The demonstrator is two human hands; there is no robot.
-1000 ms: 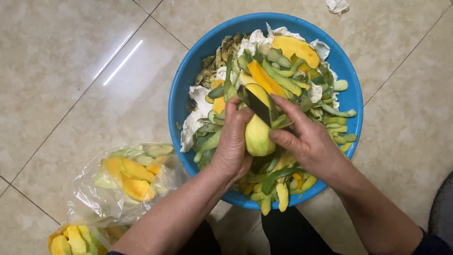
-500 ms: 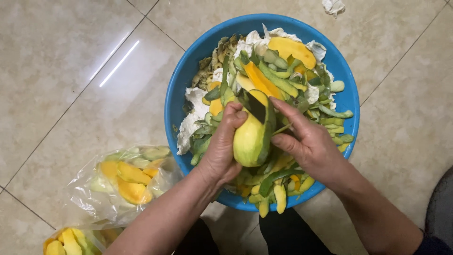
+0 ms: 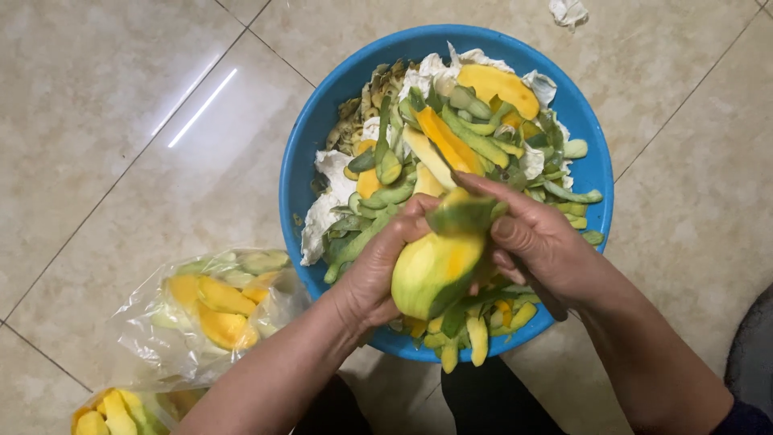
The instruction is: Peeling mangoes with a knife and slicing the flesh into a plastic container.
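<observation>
My left hand (image 3: 377, 272) grips a half-peeled mango (image 3: 427, 274), yellow-green with an orange patch, over the near side of a blue basin (image 3: 600, 173). My right hand (image 3: 547, 250) is closed against the mango's top, its thumb pressing a strip of green peel (image 3: 463, 216) that hangs off the fruit. The knife seen in this hand earlier is almost hidden under the fingers. The basin is heaped with green and yellow mango peels (image 3: 483, 137) and white scraps.
A clear plastic bag (image 3: 213, 310) of peeled mango slices lies on the tiled floor left of my forearm, a second bag (image 3: 121, 411) at the bottom left edge. A crumpled white tissue (image 3: 570, 10) lies beyond the basin. Something dark (image 3: 753, 354) sits at the right edge.
The mango has dropped toward me and turned in my left hand. My right hand has drawn the blade down, lifting a peel strip, and the dark blade is now covered.
</observation>
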